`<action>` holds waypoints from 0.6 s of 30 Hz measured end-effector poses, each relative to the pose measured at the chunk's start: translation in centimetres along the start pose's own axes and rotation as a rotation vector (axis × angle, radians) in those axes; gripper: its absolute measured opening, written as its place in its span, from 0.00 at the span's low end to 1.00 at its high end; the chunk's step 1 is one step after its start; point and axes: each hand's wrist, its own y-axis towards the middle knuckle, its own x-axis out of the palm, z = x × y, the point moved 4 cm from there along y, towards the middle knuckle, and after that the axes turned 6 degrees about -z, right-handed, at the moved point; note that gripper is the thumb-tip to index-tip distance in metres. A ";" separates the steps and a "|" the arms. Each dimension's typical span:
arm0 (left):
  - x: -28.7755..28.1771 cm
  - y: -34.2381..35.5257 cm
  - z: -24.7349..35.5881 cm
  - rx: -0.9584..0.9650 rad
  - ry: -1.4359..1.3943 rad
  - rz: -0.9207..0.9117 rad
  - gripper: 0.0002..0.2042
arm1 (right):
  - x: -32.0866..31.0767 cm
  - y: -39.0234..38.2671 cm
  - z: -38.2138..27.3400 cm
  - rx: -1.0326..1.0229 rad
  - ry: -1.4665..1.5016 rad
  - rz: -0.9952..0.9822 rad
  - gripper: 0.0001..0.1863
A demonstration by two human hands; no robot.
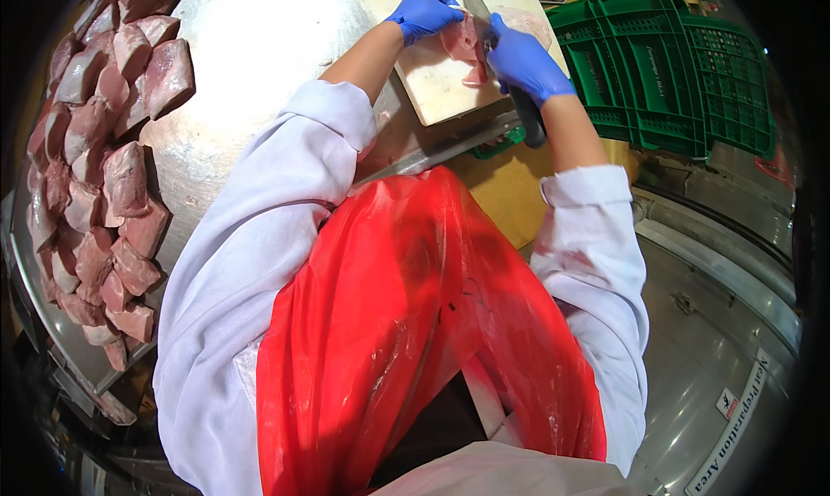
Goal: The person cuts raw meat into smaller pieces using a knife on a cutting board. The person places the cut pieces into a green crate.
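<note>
My right hand [529, 65], in a blue glove, is closed around the dark handle of a knife [473, 1], its blade slanting up and to the left. Beside the blade, my left hand [424, 15], also gloved in blue, pinches the upper edge of a pink piece of raw meat [460, 39]. That piece lies on a white cutting board [437, 98]. Another pale piece of meat [526, 25] sits on the board behind my right hand, partly covered by it.
Many chunks of raw meat [112, 150] are heaped along the left side of the metal table [251, 38]. Green plastic crates [644, 68] stand to the right of the board. A steel surface [709, 323] curves along the lower right.
</note>
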 end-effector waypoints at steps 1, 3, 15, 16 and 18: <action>-0.9 -0.3 -0.1 0.006 0.019 0.029 0.12 | 0.1 -1.2 -0.7 -0.003 0.070 -0.057 0.33; -0.7 -0.7 0.3 0.009 0.018 0.047 0.12 | 0.8 -2.7 0.6 -0.088 -0.109 -0.027 0.35; -2.7 -3.7 1.4 -0.032 0.185 0.191 0.16 | -1.5 -10.8 5.6 -0.223 -0.608 -0.240 0.45; -3.0 -4.6 1.9 -0.047 0.165 0.195 0.16 | -1.7 -10.8 6.4 -0.248 -0.640 -0.250 0.45; -3.1 -6.1 3.1 -0.057 0.222 0.240 0.14 | -1.8 -11.0 7.6 -0.304 -0.694 -0.240 0.46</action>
